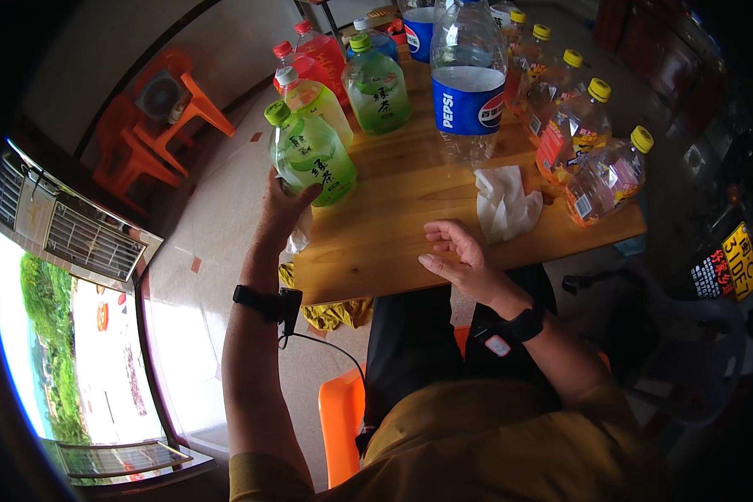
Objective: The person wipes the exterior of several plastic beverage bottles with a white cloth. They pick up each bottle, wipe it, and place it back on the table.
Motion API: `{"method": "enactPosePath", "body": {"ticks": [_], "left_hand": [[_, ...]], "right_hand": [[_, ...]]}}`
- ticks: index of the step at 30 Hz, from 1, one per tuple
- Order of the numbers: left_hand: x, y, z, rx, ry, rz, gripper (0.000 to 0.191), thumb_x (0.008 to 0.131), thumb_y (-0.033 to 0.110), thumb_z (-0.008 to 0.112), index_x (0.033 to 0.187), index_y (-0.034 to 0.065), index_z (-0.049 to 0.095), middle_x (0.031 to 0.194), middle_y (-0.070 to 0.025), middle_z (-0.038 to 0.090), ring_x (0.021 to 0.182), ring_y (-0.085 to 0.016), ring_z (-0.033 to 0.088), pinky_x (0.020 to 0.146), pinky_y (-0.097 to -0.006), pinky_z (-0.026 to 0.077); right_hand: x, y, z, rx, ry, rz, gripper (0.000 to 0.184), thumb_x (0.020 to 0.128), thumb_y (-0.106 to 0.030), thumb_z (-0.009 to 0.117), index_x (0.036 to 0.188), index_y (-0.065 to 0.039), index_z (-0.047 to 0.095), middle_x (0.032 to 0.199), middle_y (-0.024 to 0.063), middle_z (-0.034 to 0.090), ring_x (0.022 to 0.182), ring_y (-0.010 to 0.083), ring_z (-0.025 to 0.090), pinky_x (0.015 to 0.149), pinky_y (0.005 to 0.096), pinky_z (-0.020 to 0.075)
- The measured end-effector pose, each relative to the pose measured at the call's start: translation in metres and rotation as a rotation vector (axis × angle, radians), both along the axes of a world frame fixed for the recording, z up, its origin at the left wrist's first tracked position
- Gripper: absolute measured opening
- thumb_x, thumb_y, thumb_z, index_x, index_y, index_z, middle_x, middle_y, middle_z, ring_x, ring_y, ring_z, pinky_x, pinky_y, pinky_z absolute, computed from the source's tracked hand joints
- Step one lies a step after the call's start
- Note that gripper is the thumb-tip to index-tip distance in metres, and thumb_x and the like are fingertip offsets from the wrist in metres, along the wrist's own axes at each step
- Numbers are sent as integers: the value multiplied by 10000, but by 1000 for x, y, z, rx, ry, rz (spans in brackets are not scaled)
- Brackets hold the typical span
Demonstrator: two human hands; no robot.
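Observation:
At the table's left edge my left hand [287, 204] grips the lower part of a green tea bottle [314, 157] with a lime-green cap. Its thumb lies across the label, and something whitish shows below the palm, too hidden to identify. My right hand [461, 257] is held near the front edge of the wooden table [376, 251], fingers apart and holding nothing. Beyond its fingertips lies a crumpled white tissue [506, 204]. A large clear Pepsi bottle [469, 81] stands farther back. Behind the gripped bottle stand a white-capped bottle [323, 106] and another green tea bottle [376, 88].
Several yellow-capped bottles [605, 169] line the table's right side. Red bottles [320, 53] and a blue bottle [376, 41] stand at the back. Orange plastic chairs [157, 125] are by the wall. A yellow plastic bag [345, 314] lies under the table. A cable [332, 348] hangs from the left wrist.

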State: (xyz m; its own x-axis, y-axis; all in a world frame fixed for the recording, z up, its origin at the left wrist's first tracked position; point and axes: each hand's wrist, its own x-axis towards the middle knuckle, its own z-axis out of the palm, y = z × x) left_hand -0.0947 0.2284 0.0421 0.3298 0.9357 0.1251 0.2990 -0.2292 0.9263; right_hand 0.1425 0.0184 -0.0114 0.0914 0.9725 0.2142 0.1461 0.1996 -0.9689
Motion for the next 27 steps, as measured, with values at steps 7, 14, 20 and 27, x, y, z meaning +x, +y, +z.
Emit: {"method": "enactPosePath", "body": {"ticks": [7, 14, 20, 27], "left_hand": [[4, 11, 2, -3, 1, 3, 710, 772, 183, 773, 1338, 20, 377, 1163, -162, 581, 1066, -240, 572, 918, -371, 474], [-4, -19, 11, 35, 4, 280, 592, 798, 212, 749, 1289, 57, 458, 1065, -109, 603, 929, -190, 595, 798, -318, 505], [30, -67, 77, 367, -320, 281, 357, 884, 207, 666, 1185, 55, 548, 990, -57, 588, 872, -122, 564, 758, -262, 459], [136, -8, 160, 600, -390, -13, 484, 884, 339, 646, 1236, 36, 509, 1029, -89, 567, 894, -155, 555, 760, -295, 474]], "right_hand": [[6, -2, -3, 124, -23, 23, 382, 865, -186, 689, 1170, -10, 543, 1096, 85, 565, 993, 182, 564, 871, 297, 474], [10, -6, 2, 74, 10, 84, 372, 876, -188, 670, 1191, -27, 553, 1113, 69, 567, 1039, 153, 549, 905, 286, 442], [9, -3, 0, 114, 49, 68, 366, 863, -219, 690, 1147, -27, 560, 1062, 83, 590, 979, 188, 573, 877, 311, 469], [12, -8, 2, 69, 72, 54, 370, 875, -264, 673, 1142, -30, 568, 1059, 83, 601, 976, 180, 584, 878, 311, 474]]}}
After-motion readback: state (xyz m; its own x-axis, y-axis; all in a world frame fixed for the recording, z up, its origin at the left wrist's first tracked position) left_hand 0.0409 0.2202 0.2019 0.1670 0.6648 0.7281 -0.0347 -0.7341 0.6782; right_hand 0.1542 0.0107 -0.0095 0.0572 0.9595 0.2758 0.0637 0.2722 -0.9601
